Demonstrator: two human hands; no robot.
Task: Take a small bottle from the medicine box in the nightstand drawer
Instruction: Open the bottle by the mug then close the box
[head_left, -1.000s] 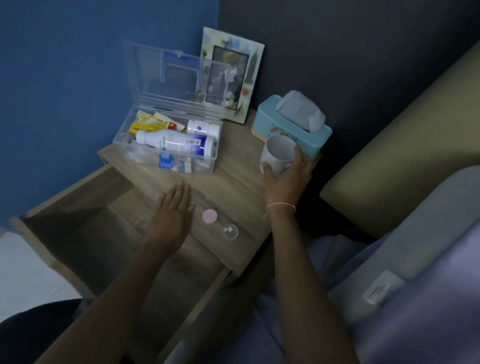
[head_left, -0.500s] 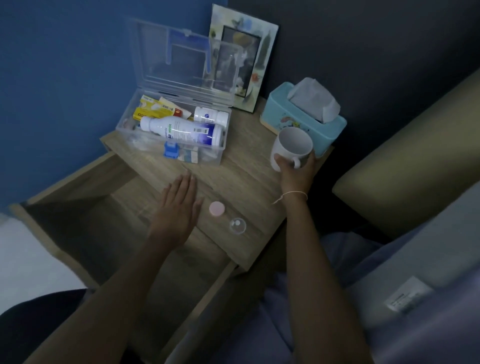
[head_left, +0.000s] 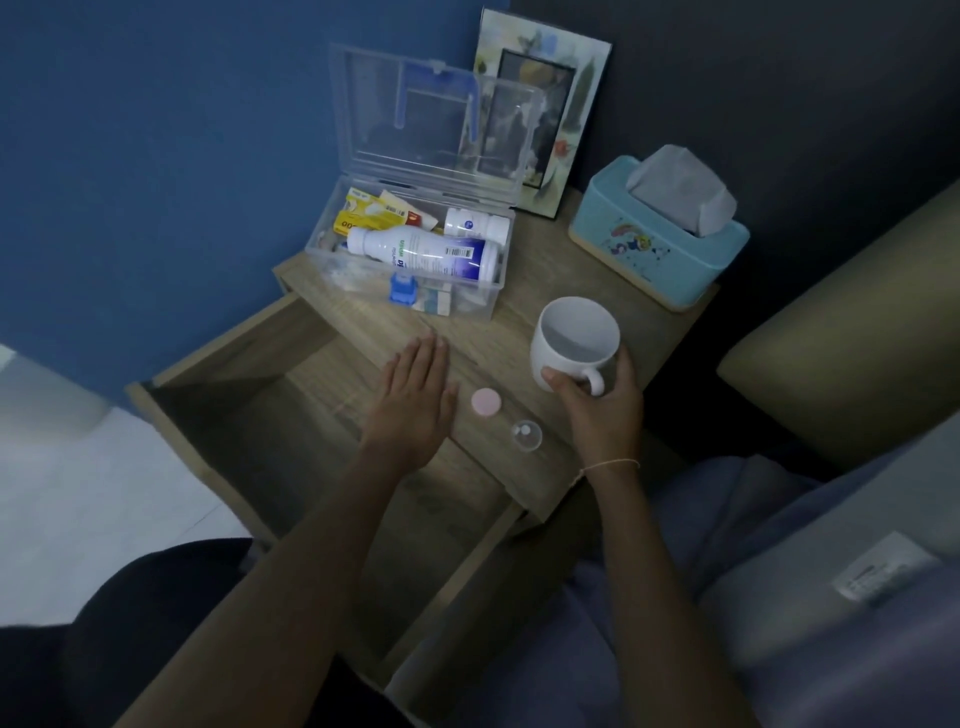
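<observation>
1. Head view: fingers (head_left: 563, 375) of the right hand (head_left: 597, 410) curl round the handle side of a white mug (head_left: 574, 340), gripping it above the right part of the nightstand top (head_left: 519, 317); whether the mug's base touches the wood cannot be told.
2. Left hand (head_left: 413, 402) is flat and open, fingers straight and together, palm down over the near edge of the top, holding nothing.
3. Just right of that hand lies a round pink cap (head_left: 486, 402), and near it, further right, a small clear bottle (head_left: 526, 435) with a pale pill inside, both on the wood between the two hands.
4. Far left on the top sits the clear medicine box (head_left: 498, 291), its lid (head_left: 431, 114) standing open, with a large white bottle (head_left: 421, 253) lying across it, a smaller white bottle (head_left: 475, 224) behind, and yellow packets (head_left: 363, 213).
5. An open drawer (head_left: 270, 415) juts out at near left.
6. A picture frame (head_left: 543, 109) leans at the far edge, and a blue tissue box (head_left: 657, 247) sits at far right.
</observation>
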